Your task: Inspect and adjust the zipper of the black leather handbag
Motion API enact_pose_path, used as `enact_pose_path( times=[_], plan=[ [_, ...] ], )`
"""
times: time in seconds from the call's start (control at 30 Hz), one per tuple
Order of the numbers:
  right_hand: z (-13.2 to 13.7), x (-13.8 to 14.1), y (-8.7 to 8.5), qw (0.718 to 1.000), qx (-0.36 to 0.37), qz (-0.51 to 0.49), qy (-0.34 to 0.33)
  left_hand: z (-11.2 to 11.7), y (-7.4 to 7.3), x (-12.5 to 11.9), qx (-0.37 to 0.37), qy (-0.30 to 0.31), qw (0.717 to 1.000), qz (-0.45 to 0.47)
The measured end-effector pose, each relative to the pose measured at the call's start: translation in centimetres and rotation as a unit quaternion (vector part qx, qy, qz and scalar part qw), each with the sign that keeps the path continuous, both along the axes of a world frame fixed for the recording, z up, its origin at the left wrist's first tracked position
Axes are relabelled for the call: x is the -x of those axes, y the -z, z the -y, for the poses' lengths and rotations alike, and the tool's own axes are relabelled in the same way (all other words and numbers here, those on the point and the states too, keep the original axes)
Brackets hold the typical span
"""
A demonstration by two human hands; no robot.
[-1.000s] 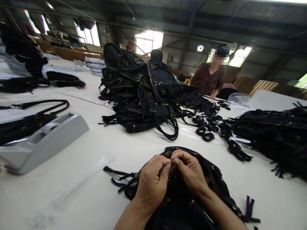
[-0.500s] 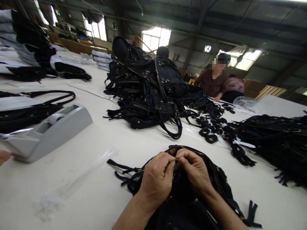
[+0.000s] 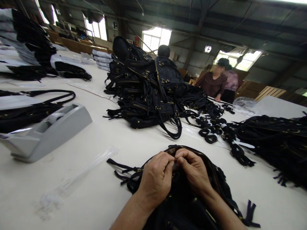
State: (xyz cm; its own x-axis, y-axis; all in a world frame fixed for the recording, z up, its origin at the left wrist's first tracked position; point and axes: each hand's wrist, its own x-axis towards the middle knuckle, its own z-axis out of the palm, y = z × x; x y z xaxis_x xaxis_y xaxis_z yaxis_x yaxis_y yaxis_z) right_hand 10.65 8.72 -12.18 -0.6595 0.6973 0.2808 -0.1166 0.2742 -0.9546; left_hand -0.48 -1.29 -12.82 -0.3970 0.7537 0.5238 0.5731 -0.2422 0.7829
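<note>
A black handbag (image 3: pixel 177 207) with brass-coloured fittings and dark tassels lies in front of me, its top unzipped and its brown lining showing. Over the opening, my left hand (image 3: pixel 157 179) is closed, thumb and forefinger pinched together. Tip to tip with it, my right hand (image 3: pixel 194 169) pinches at the same spot. Whatever sits between the fingertips is too small and covered to make out. Both wrists rest across the near side of the bag.
A grey tape dispenser (image 3: pixel 52 132) stands at the left, beside thin clear plastic strands (image 3: pixel 79 175). Ahead rises a pile of black handbags (image 3: pixel 146 86). Coiled black straps (image 3: pixel 216 127) and more black bags (image 3: pixel 275 140) lie to the right. A person (image 3: pixel 213 80) stands across the table.
My hands keep nearly the same pinch over the bag. A fingertip at the left edge has gone from view. Across the table, a second person behind the first has risen more upright.
</note>
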Motion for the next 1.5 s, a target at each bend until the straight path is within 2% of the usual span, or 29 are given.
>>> enact_pose_path(
  times=[0.23,0.6,0.87,1.1,1.2,1.33,1.5],
  plan=[
    [0.13,0.08,-0.27,0.999,-0.044,0.01,0.016,-0.03,0.15,0.06,0.006,-0.008,1.0,-0.014],
    [0.46,0.11,-0.32,0.981,-0.187,0.0,0.055,0.18,0.26,-0.08,0.069,-0.023,0.997,-0.019],
    [0.46,-0.18,-0.41,0.96,-0.277,0.012,0.041,0.16,0.33,0.1,0.108,-0.026,0.994,-0.013],
    [0.34,-0.06,-0.04,0.966,-0.258,-0.002,0.022,-0.02,0.43,0.3,0.118,-0.014,0.993,0.024],
    [0.28,0.1,0.16,0.973,-0.226,-0.031,0.026,-0.23,0.7,0.44,0.084,-0.012,0.995,0.054],
    [0.26,0.17,0.26,0.984,-0.157,-0.059,0.064,-0.51,0.94,0.61,0.031,-0.006,0.994,0.1],
    [0.45,-0.04,0.02,0.988,-0.135,-0.045,0.057,-0.53,0.77,0.73,0.034,-0.029,0.994,0.099]
  ],
)
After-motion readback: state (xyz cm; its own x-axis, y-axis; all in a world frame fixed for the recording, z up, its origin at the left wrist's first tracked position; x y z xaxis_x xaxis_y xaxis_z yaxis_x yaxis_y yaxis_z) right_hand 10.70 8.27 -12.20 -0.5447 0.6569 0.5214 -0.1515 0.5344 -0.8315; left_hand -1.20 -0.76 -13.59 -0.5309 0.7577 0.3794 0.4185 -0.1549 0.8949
